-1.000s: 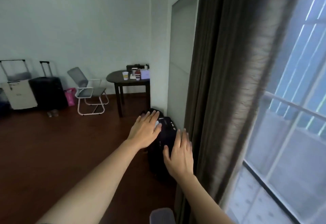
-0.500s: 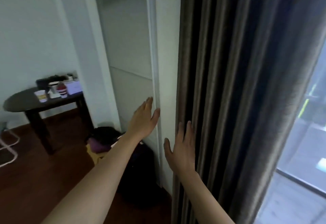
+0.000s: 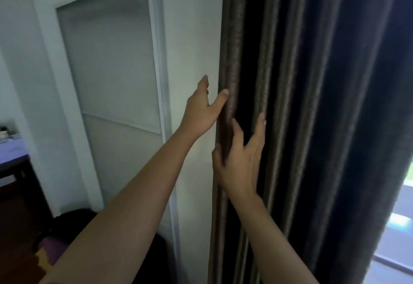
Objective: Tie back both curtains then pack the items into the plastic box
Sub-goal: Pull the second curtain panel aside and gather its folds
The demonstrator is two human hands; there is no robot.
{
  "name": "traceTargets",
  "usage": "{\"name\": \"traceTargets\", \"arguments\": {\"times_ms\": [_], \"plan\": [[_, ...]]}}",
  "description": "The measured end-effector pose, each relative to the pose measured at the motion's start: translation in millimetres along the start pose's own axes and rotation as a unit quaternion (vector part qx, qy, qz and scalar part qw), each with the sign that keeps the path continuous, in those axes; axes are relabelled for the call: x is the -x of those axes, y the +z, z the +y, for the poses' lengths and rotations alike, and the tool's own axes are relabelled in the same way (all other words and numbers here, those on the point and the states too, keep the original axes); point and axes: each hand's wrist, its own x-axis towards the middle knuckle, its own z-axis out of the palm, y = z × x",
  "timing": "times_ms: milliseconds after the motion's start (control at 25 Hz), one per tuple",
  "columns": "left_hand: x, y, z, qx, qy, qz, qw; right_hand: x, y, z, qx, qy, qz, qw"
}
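A dark brown pleated curtain [image 3: 312, 104] hangs bunched along the right half of the view, next to a white wall strip. My left hand [image 3: 202, 110] is raised with straight fingers at the curtain's left edge, its thumb touching the fabric. Lower down, my right hand [image 3: 240, 160] lies against the curtain's left folds with fingers spread; the thumb sits at the edge fold. No tie-back and no plastic box are in view.
A white sliding door panel [image 3: 116, 82] stands left of the wall strip. A dark bag [image 3: 67, 227] lies on the brown floor at the bottom left. A table corner with a pale box [image 3: 11, 147] shows at the far left. Window light enters at the lower right.
The view has swung up and to the right, away from the room. Both hands rose and moved onto the curtain's left edge; the right hand's fingers have spread.
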Motion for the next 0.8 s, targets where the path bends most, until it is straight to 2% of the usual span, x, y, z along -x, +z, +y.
{"name": "traceTargets", "arguments": {"times_ms": [120, 240, 440, 560, 800], "plan": [[-35, 4, 23, 0.033, 0.047, -0.022, 0.998, -33, -1, -5, 0.025, 0.003, 0.045, 0.999], [-58, 10, 33, 0.063, 0.086, -0.039, 0.994, -42, 2, -1, 0.077, 0.041, 0.028, 0.996], [-41, 32, 4, 0.005, 0.115, -0.125, 0.985, 4, 10, 30, 0.152, 0.146, -0.102, 0.972], [-13, 45, -39, 0.022, 0.115, -0.206, 0.971, 61, 23, 53, 0.2, 0.197, -0.17, 0.945], [41, 61, -89, -0.013, 0.104, -0.401, 0.91, 149, 39, 84, 0.229, 0.297, -0.356, 0.856]]}}
